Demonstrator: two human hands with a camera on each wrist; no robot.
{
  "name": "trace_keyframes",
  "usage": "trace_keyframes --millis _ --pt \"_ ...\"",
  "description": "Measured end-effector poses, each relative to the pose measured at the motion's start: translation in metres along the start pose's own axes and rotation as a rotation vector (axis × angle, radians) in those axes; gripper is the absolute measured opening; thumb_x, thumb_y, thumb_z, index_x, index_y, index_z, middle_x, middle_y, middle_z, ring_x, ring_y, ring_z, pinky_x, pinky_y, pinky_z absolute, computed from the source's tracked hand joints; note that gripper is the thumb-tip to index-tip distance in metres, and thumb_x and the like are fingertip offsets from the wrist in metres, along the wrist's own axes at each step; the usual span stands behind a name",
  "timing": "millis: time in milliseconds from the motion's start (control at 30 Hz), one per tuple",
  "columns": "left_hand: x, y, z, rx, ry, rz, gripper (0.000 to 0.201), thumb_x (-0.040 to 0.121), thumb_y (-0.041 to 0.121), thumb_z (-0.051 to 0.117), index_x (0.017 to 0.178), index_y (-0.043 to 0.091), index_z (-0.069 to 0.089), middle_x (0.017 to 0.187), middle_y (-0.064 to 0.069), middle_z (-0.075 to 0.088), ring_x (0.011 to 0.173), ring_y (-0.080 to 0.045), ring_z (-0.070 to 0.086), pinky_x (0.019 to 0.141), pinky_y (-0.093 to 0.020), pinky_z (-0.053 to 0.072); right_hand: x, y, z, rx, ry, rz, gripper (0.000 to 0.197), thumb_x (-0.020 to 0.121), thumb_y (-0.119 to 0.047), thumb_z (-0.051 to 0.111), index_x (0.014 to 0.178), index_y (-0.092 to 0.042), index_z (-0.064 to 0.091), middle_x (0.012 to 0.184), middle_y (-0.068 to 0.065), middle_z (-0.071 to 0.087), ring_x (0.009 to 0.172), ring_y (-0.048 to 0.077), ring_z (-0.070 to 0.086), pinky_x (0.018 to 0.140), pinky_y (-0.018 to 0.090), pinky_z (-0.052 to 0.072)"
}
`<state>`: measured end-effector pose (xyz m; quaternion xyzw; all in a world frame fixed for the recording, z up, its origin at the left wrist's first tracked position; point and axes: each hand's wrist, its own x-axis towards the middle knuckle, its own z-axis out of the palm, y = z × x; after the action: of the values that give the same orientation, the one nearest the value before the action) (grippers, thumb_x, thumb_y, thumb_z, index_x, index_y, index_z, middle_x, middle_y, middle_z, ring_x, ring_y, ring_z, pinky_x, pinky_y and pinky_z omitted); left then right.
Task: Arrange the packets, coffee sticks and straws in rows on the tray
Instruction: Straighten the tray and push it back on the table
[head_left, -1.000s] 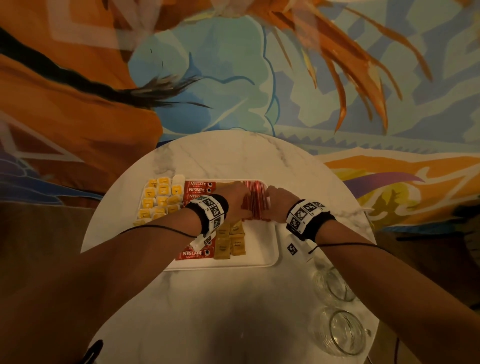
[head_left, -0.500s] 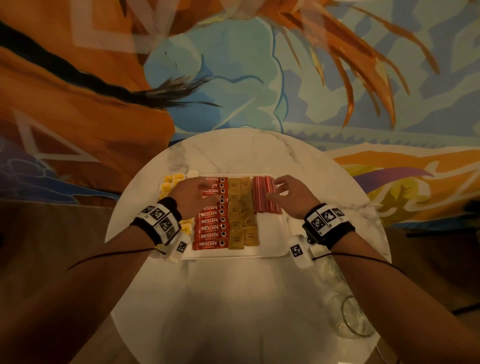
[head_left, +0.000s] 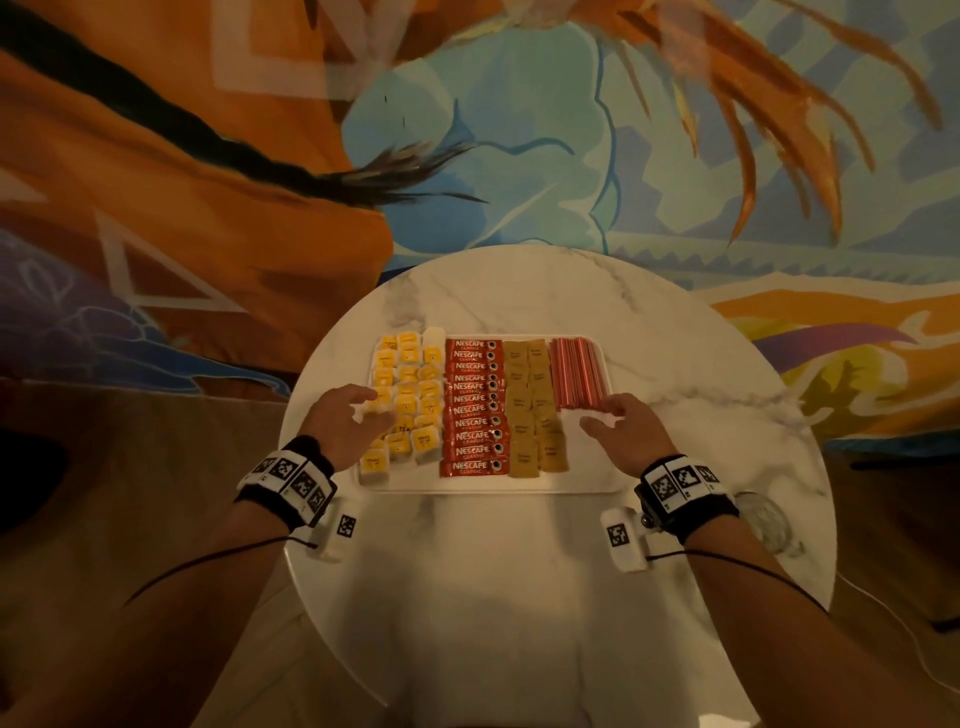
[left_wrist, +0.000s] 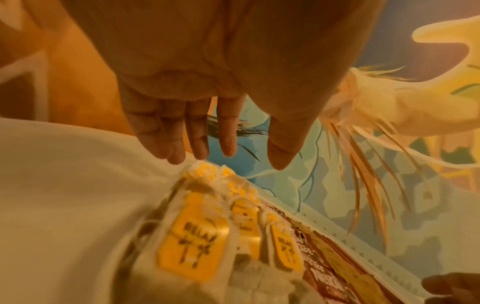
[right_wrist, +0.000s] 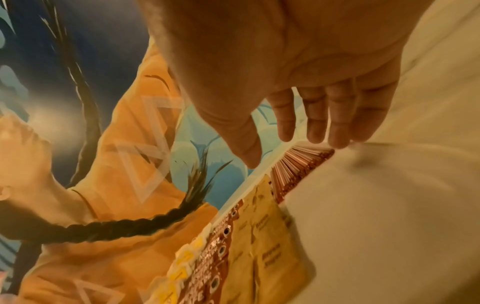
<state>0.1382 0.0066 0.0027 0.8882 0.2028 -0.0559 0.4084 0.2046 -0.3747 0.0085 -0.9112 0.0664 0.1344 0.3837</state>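
A white tray (head_left: 587, 480) on the round marble table holds four columns: yellow-labelled tea bags (head_left: 410, 405) at the left, red Nescafe coffee sticks (head_left: 472, 408), brown sugar packets (head_left: 535, 410), and red straws (head_left: 576, 371) at the right. My left hand (head_left: 345, 423) hovers over the tea bags' left edge with fingers (left_wrist: 197, 131) straight, holding nothing. My right hand (head_left: 621, 428) hovers over the tray's bare right part just below the straws, fingers (right_wrist: 314, 119) spread and empty. The wrist views show tea bags (left_wrist: 189, 244) and straws (right_wrist: 298, 166) beneath the palms.
The round marble table (head_left: 519, 597) stands against a painted mural wall. A clear glass (head_left: 766, 522) stands on the table at the right, partly behind my right wrist. The table's rim lies close to the tray on the left.
Both hands have pulled back toward me and apart from the tray's middle. The right hand has left the straws, the left has moved off the coffee sticks to the tea bags' edge.
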Motion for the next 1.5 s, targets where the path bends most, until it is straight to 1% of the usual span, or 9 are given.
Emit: trace_keyframes --millis 267,400,500,600,700,767,1000,1167,1500 --pt "-0.009 -0.022 0.008 -0.03 0.001 -0.14 0.064 0.081 0.042 0.077 0.133 0.015 0.053 0.14 -0.012 0.053 0.121 -0.029 0.056 0.1 -0.041 0.047 -0.015 0.006 0.019 -0.035 0.126 0.077 0.054 0.083 -0.036 0.073 0.13 -0.017 0.055 0.131 0.012 0.05 0.115 0.031 0.056 0.1 0.041 0.046" --pt "-0.017 -0.021 0.016 -0.117 -0.037 -0.182 0.07 0.085 0.033 0.076 0.142 0.011 0.044 0.137 -0.014 0.056 0.121 -0.029 0.056 0.095 -0.034 0.045 -0.022 0.014 0.027 -0.037 0.123 0.151 0.064 0.083 -0.035 0.074 0.138 -0.015 0.047 0.135 0.013 0.048 0.12 0.033 0.053 0.102 0.042 0.044" --pt "-0.021 -0.023 0.02 -0.151 -0.053 -0.197 0.073 0.085 0.032 0.076 0.145 0.01 0.041 0.137 -0.014 0.058 0.122 -0.03 0.057 0.1 -0.038 0.047 -0.025 0.016 0.033 -0.043 0.152 0.178 0.067 0.08 -0.037 0.075 0.137 -0.014 0.047 0.127 0.013 0.053 0.115 0.036 0.055 0.098 0.047 0.048" --pt "-0.02 -0.026 0.02 -0.127 -0.037 -0.175 0.059 0.086 0.03 0.074 0.136 0.007 0.052 0.12 -0.008 0.063 0.117 -0.029 0.06 0.093 -0.034 0.047 -0.028 0.017 0.039 -0.057 0.169 0.192 0.065 0.077 -0.039 0.074 0.131 -0.016 0.048 0.121 0.012 0.059 0.111 0.037 0.057 0.093 0.048 0.05" --pt "-0.019 -0.031 0.018 -0.082 -0.066 -0.091 0.024 0.089 0.031 0.07 0.106 0.014 0.074 0.093 0.0 0.069 0.097 -0.024 0.067 0.078 -0.026 0.043 -0.03 0.014 0.043 -0.081 0.179 0.208 0.065 0.078 -0.039 0.074 0.133 -0.015 0.047 0.123 0.014 0.057 0.114 0.038 0.055 0.095 0.046 0.048" --pt "-0.019 -0.031 0.017 -0.098 -0.09 -0.073 0.021 0.091 0.031 0.068 0.102 0.015 0.077 0.089 0.001 0.07 0.086 -0.017 0.064 0.077 -0.025 0.041 -0.03 0.013 0.045 -0.089 0.184 0.229 0.067 0.08 -0.04 0.072 0.136 -0.013 0.047 0.126 0.016 0.055 0.116 0.039 0.053 0.097 0.046 0.046" --pt "-0.017 -0.049 0.016 -0.194 -0.055 -0.096 0.024 0.082 0.04 0.077 0.096 0.022 0.076 0.09 0.004 0.075 0.081 -0.01 0.07 0.062 -0.02 0.049 -0.035 0.021 0.052 -0.066 0.131 0.278 0.064 0.079 -0.055 0.067 0.123 -0.009 0.058 0.119 0.015 0.062 0.106 0.034 0.06 0.093 0.045 0.05" --pt "-0.017 -0.065 0.02 -0.313 -0.009 -0.124 0.068 0.063 0.066 0.077 0.115 0.024 0.067 0.105 0.009 0.074 0.095 -0.009 0.07 0.084 -0.033 0.056 -0.044 0.017 0.058 -0.023 0.128 0.257 0.059 0.082 -0.055 0.068 0.12 -0.01 0.061 0.111 0.01 0.067 0.098 0.03 0.063 0.084 0.039 0.051" --pt "-0.016 -0.067 0.02 -0.363 0.08 -0.082 0.056 0.079 0.05 0.077 0.124 0.021 0.062 0.114 0.005 0.071 0.098 -0.013 0.066 0.083 -0.031 0.052 -0.059 0.003 0.069 0.142 0.195 0.195 0.055 0.085 -0.045 0.071 0.126 -0.013 0.055 0.113 0.004 0.062 0.095 0.022 0.057 0.08 0.032 0.044"
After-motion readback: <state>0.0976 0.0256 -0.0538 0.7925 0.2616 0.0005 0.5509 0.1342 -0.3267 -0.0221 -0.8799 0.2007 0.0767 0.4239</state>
